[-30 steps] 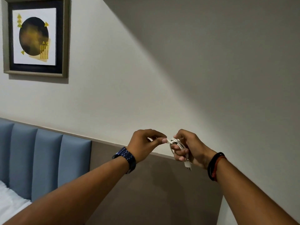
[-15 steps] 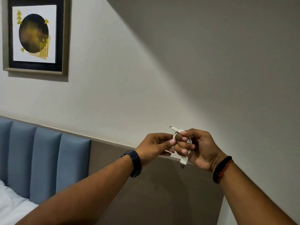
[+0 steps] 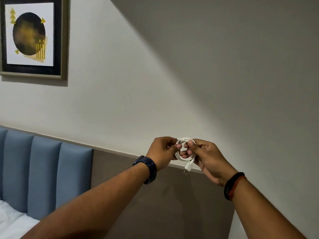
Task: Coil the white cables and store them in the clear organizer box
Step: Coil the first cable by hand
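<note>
A white cable (image 3: 183, 157) is wound into a small coil held up in front of the wall between both hands. My right hand (image 3: 207, 159) has its fingers through and around the coil, and a USB plug (image 3: 187, 168) hangs down from it. My left hand (image 3: 162, 152) pinches the cable's other end at the top left of the coil. The clear organizer box is not in view.
A blue padded headboard (image 3: 43, 171) and a corner of white bedding (image 3: 12, 221) sit at the lower left. A framed picture (image 3: 32, 37) hangs on the wall at the upper left. A brown wall panel (image 3: 155, 204) runs below my hands.
The coil has grown into a fuller loop. My left hand has brought the free end to the top of the coil, closer to my right hand, and the USB plug hangs lower.
</note>
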The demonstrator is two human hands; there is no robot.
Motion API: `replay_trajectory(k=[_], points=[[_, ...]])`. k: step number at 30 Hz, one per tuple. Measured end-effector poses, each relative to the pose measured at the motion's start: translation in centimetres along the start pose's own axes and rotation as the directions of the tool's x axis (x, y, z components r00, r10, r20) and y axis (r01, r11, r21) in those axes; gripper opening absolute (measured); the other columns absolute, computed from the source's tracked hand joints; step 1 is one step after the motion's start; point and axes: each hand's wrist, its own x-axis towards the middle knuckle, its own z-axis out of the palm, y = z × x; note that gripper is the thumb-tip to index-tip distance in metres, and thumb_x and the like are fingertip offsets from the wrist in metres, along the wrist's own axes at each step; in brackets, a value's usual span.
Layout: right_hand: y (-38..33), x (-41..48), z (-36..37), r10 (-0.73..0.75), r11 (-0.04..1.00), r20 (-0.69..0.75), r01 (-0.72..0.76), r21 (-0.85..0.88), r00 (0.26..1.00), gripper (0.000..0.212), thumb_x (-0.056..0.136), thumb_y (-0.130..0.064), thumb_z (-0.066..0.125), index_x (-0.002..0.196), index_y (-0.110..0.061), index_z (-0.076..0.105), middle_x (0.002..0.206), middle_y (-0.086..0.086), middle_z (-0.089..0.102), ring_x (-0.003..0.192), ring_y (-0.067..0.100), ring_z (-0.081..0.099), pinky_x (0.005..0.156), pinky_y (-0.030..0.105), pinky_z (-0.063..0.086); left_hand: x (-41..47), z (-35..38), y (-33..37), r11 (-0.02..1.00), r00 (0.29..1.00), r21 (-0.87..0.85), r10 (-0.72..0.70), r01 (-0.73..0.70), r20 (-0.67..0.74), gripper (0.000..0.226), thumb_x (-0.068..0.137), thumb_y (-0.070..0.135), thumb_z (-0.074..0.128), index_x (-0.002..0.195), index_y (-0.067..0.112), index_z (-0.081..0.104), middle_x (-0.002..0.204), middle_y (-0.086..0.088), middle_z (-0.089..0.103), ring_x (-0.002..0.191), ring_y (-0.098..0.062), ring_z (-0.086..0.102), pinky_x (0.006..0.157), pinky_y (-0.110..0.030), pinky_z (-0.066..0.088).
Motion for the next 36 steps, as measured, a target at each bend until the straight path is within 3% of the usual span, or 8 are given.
replay_trajectory(k=[4,9,12,16,20,25,31,36], points=[[0.5,0.1,0.2,-0.145,0.963,-0.193,0.094,-0.254,0.97,0.017,0.086,-0.011,0.065,0.103,-0.008,0.069,0.09,0.013,0.068,0.069,0.024,0.072,0.071,0.032,0.06,0.0,0.3,-0.5,0.998,0.999,0.038,-0.047,0.048,-0.026,0.015,0.09,0.012,0.06,0.099,0.002,0.066,0.085,-0.012,0.069,0.079,-0.026,0.07,0.072,-0.032,0.06],[1.7,-0.1,0.4,-0.409,0.739,-0.201,0.195,-0.645,0.89,0.015,0.083,-0.017,0.069,0.098,-0.016,0.071,0.083,-0.003,0.071,0.066,0.007,0.07,0.064,0.019,0.056,0.2,0.3,-1.2,0.996,0.996,0.056,-0.069,0.072,-0.056,0.011,0.089,0.012,0.061,0.092,0.004,0.068,0.075,-0.005,0.066,0.071,-0.021,0.067,0.07,-0.035,0.061],[2.3,0.0,0.5,-0.5,0.658,-0.218,0.204,-0.725,0.838,0.01,0.087,-0.017,0.065,0.092,-0.015,0.073,0.075,-0.004,0.073,0.068,0.003,0.07,0.062,0.017,0.054,0.1,0.4,-1.4,0.995,0.995,0.067,-0.069,0.074,-0.072,0.01,0.089,0.014,0.062,0.086,0.007,0.068,0.079,-0.01,0.068,0.074,-0.023,0.068,0.068,-0.034,0.061],[2.2,0.1,1.3,-0.381,0.833,-0.374,0.138,-0.536,0.845,0.004,0.087,-0.015,0.065,0.089,-0.017,0.067,0.075,-0.002,0.072,0.067,0.009,0.072,0.056,0.018,0.055,0.1,0.3,-1.4,0.994,0.994,0.084,-0.063,0.071,-0.092,0.01,0.089,0.015,0.061,0.084,0.009,0.068,0.077,-0.007,0.069,0.072,-0.021,0.069,0.067,-0.033,0.061],[1.6,-0.3,1.9,-0.302,0.925,-0.433,0.151,-0.35,0.849,0.021,0.083,-0.014,0.069,0.096,-0.021,0.055,0.069,-0.004,0.072,0.062,0.011,0.072,0.057,0.024,0.058,0.1,0.1,-1.3,0.993,0.992,0.101,-0.042,0.054,-0.117,0.01,0.09,0.016,0.061,0.085,0.01,0.068,0.079,-0.007,0.069,0.074,-0.021,0.07,0.067,-0.032,0.061],[1.5,0.1,2.0,-0.295,0.924,-0.478,0.12,-0.363,0.827,0.009,0.079,-0.012,0.073,0.088,-0.014,0.074,0.079,0.004,0.073,0.07,0.015,0.071,0.058,0.022,0.059,0.0,0.1,-1.1,0.994,0.991,0.101,-0.023,0.036,-0.133,0.012,0.089,0.015,0.061,0.083,0.009,0.069,0.081,-0.011,0.07,0.075,-0.025,0.07,0.071,-0.038,0.061],[0.9,0.5,2.0,-0.133,0.91,-0.353,-0.027,-0.413,0.926,0.002,0.079,-0.011,0.074,0.078,-0.01,0.072,0.076,0.009,0.073,0.071,0.021,0.071,0.069,0.035,0.061,0.1,-0.4,-2.1,0.985,0.981,0.166,-0.011,0.044,-0.192,0.01,0.087,0.017,0.064,0.079,0.016,0.07,0.08,-0.009,0.072,0.077,-0.026,0.07,0.072,-0.043,0.06],[1.0,0.7,2.0,0.026,0.897,-0.289,-0.15,-0.416,0.957,0.021,0.089,-0.011,0.061,0.07,-0.008,0.069,0.083,0.014,0.072,0.075,0.02,0.061,0.074,0.037,0.053,-0.1,-0.6,-2.7,0.968,0.982,0.25,0.058,-0.011,-0.182,0.009,0.086,0.018,0.065,0.08,0.016,0.072,0.076,-0.007,0.072,0.076,-0.026,0.07,0.072,-0.047,0.059]])
